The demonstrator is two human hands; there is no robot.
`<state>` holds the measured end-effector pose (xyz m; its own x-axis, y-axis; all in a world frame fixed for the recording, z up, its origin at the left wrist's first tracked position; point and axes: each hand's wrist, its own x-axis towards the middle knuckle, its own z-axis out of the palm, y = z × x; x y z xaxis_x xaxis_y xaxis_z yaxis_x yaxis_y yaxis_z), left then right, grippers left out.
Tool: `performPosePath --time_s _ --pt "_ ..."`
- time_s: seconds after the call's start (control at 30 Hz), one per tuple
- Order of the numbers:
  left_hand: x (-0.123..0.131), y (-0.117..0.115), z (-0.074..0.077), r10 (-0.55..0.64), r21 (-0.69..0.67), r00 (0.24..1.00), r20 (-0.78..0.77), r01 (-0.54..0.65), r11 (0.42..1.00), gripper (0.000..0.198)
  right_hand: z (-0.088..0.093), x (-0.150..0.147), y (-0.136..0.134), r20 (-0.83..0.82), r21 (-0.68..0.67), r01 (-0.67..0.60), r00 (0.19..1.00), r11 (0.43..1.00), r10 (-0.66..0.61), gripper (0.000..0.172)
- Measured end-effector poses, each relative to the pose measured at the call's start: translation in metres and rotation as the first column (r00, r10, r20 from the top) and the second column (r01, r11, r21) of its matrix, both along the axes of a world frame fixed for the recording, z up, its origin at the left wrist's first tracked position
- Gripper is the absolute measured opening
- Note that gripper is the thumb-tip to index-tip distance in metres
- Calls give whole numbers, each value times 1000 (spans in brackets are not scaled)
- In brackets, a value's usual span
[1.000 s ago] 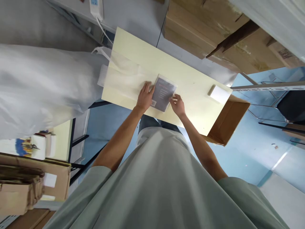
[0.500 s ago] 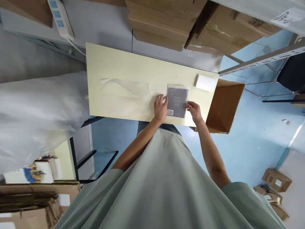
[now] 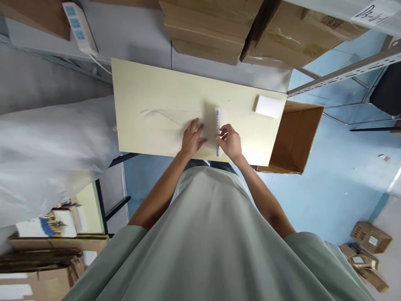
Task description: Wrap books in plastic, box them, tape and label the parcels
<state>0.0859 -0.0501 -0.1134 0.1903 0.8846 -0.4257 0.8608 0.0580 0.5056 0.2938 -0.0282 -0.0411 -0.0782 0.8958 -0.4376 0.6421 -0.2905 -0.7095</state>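
Observation:
A thin book [image 3: 217, 125] in clear wrap stands on its edge on the pale yellow table [image 3: 147, 88], so only its narrow side shows. My right hand [image 3: 230, 141] grips that book from the right with curled fingers. Just left of it, my left hand [image 3: 191, 139] lies flat with fingers spread on a clear plastic bag [image 3: 166, 119] spread over the tabletop.
A white pad [image 3: 269, 106] lies near the table's right end. An open cardboard box [image 3: 296, 133] sits beside that end. Stacked cartons [image 3: 213, 29] stand behind the table. A large white plastic sack [image 3: 53, 154] is at the left, and a power strip [image 3: 79, 27] lies behind.
The book lay flat with its grey cover up; now my right hand has tipped it onto its edge. My left hand has slid off the book onto the plastic bag.

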Motion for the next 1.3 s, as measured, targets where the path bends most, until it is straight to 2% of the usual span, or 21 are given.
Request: performPosePath --time_s 0.1,0.17,0.3,0.4,0.47,0.53,0.67,0.73,0.8,0.9,1.03,1.2,1.3 --pt "-39 -7 2 -50 -23 999 17 50 998 79 -13 -37 5 87 -48 -122 988 991 125 20" --pt "-51 -8 4 -71 -30 997 20 71 997 80 -25 -60 9 138 -99 -192 969 976 205 21" --pt "-54 -7 7 -51 -43 999 -6 51 998 81 -50 -98 15 202 -187 -272 930 944 308 29" --pt "-50 -8 8 -26 -37 999 -33 25 999 79 -61 -109 15 206 -203 -294 920 934 334 33" --pt "-48 -9 9 -27 -37 998 -48 25 999 77 -62 -103 13 186 -186 -299 925 936 332 27" --pt "-46 -10 10 -42 -38 997 -58 39 999 78 -59 -84 8 173 -141 -271 940 952 294 20" --pt "-39 -9 11 -52 -25 997 -56 50 998 80 -54 -20 -8 225 -9 -89 970 996 89 21" --pt "-36 -7 10 -34 -17 997 -64 33 999 80 -55 7 -18 208 -30 20 978 999 -13 23" --pt "-34 -5 9 -26 -16 996 -80 25 1000 80 -60 22 -26 141 -102 95 987 990 -80 23" --pt "-37 -1 8 -65 -25 993 -95 63 998 82 -70 23 -30 56 -192 170 985 967 -162 23" --pt "-43 1 8 -132 -28 987 -95 130 991 83 -77 8 -23 72 -224 226 974 948 -216 23" --pt "-47 1 6 -144 -20 987 -72 143 990 84 -63 -2 -22 112 -152 185 979 971 -169 20" --pt "-60 0 4 -149 1 988 -41 149 989 103 -50 -7 -28 171 -60 163 974 985 -151 18"
